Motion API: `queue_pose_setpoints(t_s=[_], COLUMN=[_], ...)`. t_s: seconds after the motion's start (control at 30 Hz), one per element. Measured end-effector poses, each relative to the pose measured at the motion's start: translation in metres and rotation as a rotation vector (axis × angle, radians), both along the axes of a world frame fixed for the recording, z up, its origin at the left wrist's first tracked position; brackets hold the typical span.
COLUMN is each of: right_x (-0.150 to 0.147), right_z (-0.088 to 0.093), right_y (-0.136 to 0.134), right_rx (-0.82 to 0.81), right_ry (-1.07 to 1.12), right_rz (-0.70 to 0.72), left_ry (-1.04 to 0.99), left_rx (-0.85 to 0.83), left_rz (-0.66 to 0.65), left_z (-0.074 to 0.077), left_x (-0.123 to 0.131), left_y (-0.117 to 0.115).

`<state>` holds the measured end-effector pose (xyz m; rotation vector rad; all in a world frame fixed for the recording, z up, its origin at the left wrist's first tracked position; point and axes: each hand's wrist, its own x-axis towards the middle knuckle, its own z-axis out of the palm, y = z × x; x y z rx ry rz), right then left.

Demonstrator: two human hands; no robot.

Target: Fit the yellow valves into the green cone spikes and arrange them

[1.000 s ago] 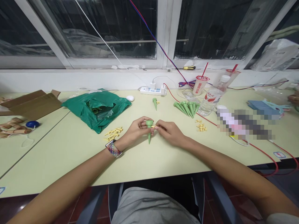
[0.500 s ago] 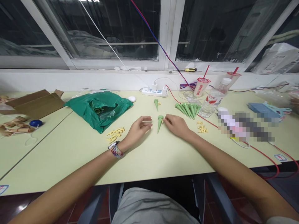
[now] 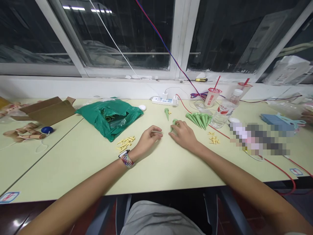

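My right hand (image 3: 184, 135) has its fingers curled around a green plastic watering spike (image 3: 174, 121) on the table; only the capped top and a bit of its body show. To its left, my left hand (image 3: 148, 139) rests on its edge, fingers loosely bent and apart, holding nothing. Farther back another green spike (image 3: 166, 113) lies with a small yellow fitting (image 3: 170, 113) at its side. Several more green spikes (image 3: 198, 119) lie in a fan to the right. Small yellow pieces form one pile (image 3: 126, 143) by my left wrist and a smaller pile (image 3: 214, 139) right of my right hand.
At the left are a torn green bag (image 3: 97, 119), a cardboard box (image 3: 49, 111) and wooden toys with a blue ball (image 3: 47, 130). A power strip (image 3: 164, 101) lies at the back. A water bottle (image 3: 223, 111), a cup (image 3: 212, 97) and a red cable (image 3: 276, 166) are at the right.
My right hand has shifted from the spike's right side to over it, fingers now around it. My left hand stays nearly where it was. The whole view has moved slightly.
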<state>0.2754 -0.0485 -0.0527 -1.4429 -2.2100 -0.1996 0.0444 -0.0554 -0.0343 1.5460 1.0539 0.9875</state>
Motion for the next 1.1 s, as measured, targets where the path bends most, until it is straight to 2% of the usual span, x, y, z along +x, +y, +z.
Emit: queue_pose_setpoints(t_s=[0.23, 0.4, 0.73, 1.1], right_x=[0.009, 0.006, 0.006, 0.005], right_z=[-0.008, -0.010, -0.014, -0.013], right_y=[0.046, 0.064, 0.072, 0.072], right_rx=[-0.069, -0.133, -0.122, -0.134], right_ry=[0.112, 0.123, 0.046, 0.073], right_rz=[-0.039, -0.050, -0.033, -0.005], left_ry=[0.012, 0.010, 0.035, 0.025], left_rx=[0.014, 0.007, 0.023, 0.020], left_rz=[-0.001, -0.012, -0.013, -0.015], left_z=[-0.003, -0.006, -0.002, -0.005], left_x=[0.000, -0.001, -0.001, -0.001], left_y=[0.001, 0.001, -0.001, 0.002])
